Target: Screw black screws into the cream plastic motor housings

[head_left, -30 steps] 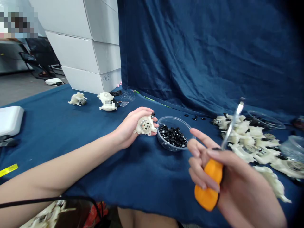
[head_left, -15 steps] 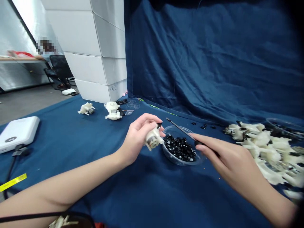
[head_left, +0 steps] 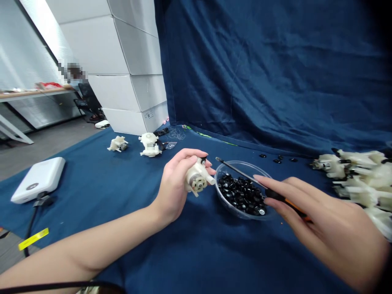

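Observation:
My left hand (head_left: 176,179) is closed around a cream plastic pump housing with a small round metal motor (head_left: 198,182) facing me. At its top, near my fingertips, sits a small black part with a screw head (head_left: 203,160). My right hand (head_left: 321,216) grips a screwdriver (head_left: 241,172) with a black and orange handle; its shaft points left. The tip is just right of the housing and apart from it. Below the shaft stands a clear plastic bowl (head_left: 225,200), filled with small black parts (head_left: 240,190), some showing silver screw heads.
More cream motor housings (head_left: 364,171) are heaped at the right. Two similar units (head_left: 150,145) lie at the back left, before stacked white boxes (head_left: 122,92). A white power bank (head_left: 39,179) with a cable lies left. Several black pieces (head_left: 277,161) lie behind the bowl. A person sits far off.
The view has turned slightly left. My right hand has drawn a little toward the right with the screwdriver, showing its orange handle. My left hand still holds the motor housing, tilted slightly differently.

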Tool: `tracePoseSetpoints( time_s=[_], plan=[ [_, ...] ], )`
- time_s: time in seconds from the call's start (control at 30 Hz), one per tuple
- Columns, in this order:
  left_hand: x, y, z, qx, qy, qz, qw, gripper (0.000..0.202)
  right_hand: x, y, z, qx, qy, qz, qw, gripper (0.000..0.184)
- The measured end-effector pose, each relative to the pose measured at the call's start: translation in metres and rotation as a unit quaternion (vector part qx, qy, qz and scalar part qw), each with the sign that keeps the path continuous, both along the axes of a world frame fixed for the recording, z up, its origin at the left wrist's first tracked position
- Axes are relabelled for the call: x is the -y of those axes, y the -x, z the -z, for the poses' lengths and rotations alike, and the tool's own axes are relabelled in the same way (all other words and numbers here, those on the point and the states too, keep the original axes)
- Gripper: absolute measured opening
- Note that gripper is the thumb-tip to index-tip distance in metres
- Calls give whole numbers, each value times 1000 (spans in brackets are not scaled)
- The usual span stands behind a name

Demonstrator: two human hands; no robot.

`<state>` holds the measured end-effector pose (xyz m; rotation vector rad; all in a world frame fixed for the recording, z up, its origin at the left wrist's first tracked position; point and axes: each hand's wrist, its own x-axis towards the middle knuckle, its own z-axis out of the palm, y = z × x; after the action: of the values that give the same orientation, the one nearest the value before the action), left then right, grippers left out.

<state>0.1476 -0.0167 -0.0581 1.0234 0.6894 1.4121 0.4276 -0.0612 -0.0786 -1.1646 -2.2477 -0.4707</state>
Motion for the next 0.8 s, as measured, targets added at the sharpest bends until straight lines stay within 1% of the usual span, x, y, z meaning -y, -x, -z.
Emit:
tracePoseSetpoints(
  time_s=[0.1, 0.23, 0.4, 0.53, 0.67, 0.8],
  plan=[
    [1, -1, 0, -3, 9, 2, 1000, 17, 0, 0, 1, 50, -15, -17, 998, 50],
    [3, -1, 0, -17, -6, 1, 1000, 18, 2, 1, 1, 85, -34, -24, 996, 51],
    [6, -3, -1, -33, -25, 8, 999, 17, 4, 4, 2, 100, -54, -4, 994, 52],
    [4, -2, 3, -41, -33, 10, 999, 17, 7, 6, 2, 92, -58, -1, 994, 52],
    [2, 0, 10, -76, -86, 7, 993, 18, 9, 8, 2, 75, -52, 2, 996, 53],
    [5, 1, 10, -146, -153, -12, 977, 27, 11, 9, 2, 72, -44, 17, 996, 56]
  ],
)
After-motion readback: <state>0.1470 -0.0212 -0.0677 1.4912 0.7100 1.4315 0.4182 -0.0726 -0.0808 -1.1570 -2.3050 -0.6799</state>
